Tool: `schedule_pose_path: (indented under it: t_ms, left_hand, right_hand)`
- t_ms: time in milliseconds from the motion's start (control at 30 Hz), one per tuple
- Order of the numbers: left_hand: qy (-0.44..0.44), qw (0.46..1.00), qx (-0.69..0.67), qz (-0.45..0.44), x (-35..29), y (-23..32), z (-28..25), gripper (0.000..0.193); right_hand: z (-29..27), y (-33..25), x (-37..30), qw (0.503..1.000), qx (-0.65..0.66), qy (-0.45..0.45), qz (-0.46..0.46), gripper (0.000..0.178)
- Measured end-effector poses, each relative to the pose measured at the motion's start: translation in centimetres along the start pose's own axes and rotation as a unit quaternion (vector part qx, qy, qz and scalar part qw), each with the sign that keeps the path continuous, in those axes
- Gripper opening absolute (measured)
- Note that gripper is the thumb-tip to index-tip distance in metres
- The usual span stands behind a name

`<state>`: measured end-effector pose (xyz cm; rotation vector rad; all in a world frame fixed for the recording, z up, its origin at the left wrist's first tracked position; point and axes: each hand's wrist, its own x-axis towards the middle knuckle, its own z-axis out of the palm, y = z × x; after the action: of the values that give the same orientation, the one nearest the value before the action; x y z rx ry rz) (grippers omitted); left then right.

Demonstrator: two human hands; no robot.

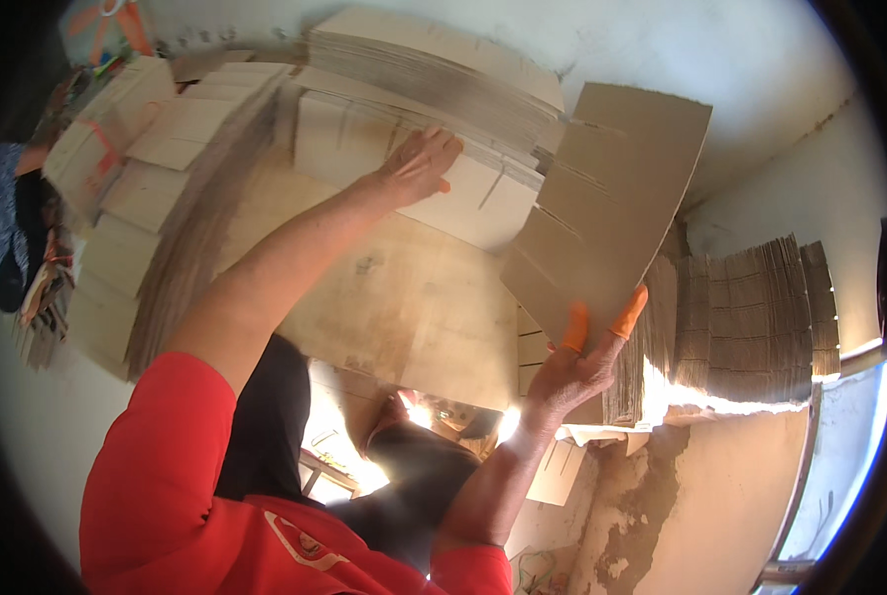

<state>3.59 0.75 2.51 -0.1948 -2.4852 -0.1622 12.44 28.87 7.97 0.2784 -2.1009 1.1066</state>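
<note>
My right hand (577, 367) grips a slotted brown cardboard sheet (622, 188) by its lower edge. The sheet is raised and tilted, with several slits cut in from its left side. Orange covers sit on that hand's thumb and a fingertip. My left hand (419, 169) reaches to the far side of the work board (364, 288), by the upper edge of a paler slotted cardboard piece (483, 193). Its thumb and forefinger, also tipped in orange, are apart, and nothing shows between them. That hand is slightly blurred.
Behind the pale piece rises a stack of flat cardboard (434, 55). A long row of cardboard sheets (156, 208) lines the left side. More slotted cardboard bundles (756, 317) stand at right. My legs are below the board's near edge.
</note>
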Motion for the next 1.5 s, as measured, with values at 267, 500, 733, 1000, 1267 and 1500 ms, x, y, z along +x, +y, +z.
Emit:
schedule_pose_path:
  t_ms: [267, 500, 733, 1000, 1267, 1500]
  left_hand:
    - [-0.029, 0.998, 0.018, 0.056, 3.8, -3.2, 7.1, 0.021]
    - [0.051, 0.991, -0.061, 0.112, 2.1, -2.5, 5.5, 0.012]
    - [-0.005, 0.989, -0.117, 0.088, 0.5, -1.2, 4.7, 0.015]
    - [0.089, 0.976, 0.028, 0.194, 1.6, -2.8, 5.6, 0.021]
    - [-0.099, 0.982, -0.027, 0.156, 1.2, -3.2, 5.0, 0.014]
    - [-0.229, 0.967, -0.052, 0.1, 1.9, -0.4, 1.6, 0.011]
  right_hand:
    - [3.6, 0.3, 1.0, 0.999, -0.053, -0.007, -0.004, 0.06]
    - [4.8, 0.7, 0.8, 0.999, -0.042, -0.017, -0.007, 0.061]
    - [4.8, 1.4, 0.4, 0.999, -0.031, -0.04, -0.02, 0.062]
    - [4.6, 0.9, 0.5, 0.997, -0.059, -0.028, -0.034, 0.063]
    - [5.1, 1.2, 0.0, 0.998, -0.027, -0.048, -0.034, 0.065]
    - [5.0, 1.2, -0.3, 0.996, -0.014, -0.062, -0.059, 0.066]
